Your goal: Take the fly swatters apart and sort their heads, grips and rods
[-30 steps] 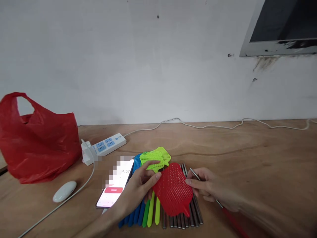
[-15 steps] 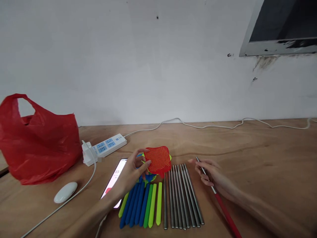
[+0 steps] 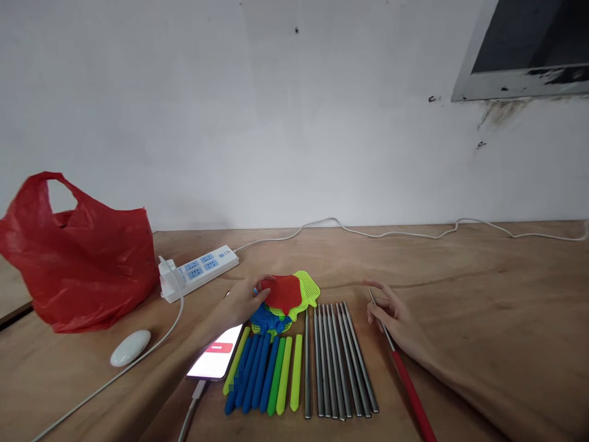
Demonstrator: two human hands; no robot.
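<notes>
My left hand (image 3: pixel 248 299) pinches the left edge of a red perforated fly swatter head (image 3: pixel 284 292), low over a pile of yellow-green (image 3: pixel 310 288) and blue (image 3: pixel 269 319) swatter heads. In my right hand (image 3: pixel 390 312) is a thin metal rod with a red handle (image 3: pixel 411 390); it slants with its bare tip up between my fingers, my index finger stretched out. Blue, green and yellow handles (image 3: pixel 264 374) lie side by side below the pile. To their right, several metal rods (image 3: pixel 338 362) lie in a row.
A lit phone (image 3: pixel 212 362) with a cable lies under my left forearm. Further left are a white mouse (image 3: pixel 130 348), a white power strip (image 3: pixel 209 270) and a red plastic bag (image 3: pixel 87 264). A white cord (image 3: pixel 381 235) runs along the wall.
My left hand has lowered the red swatter head leftward onto the pile, uncovering the yellow-green one. My right hand has shifted slightly right with the rod, its index finger now lifted.
</notes>
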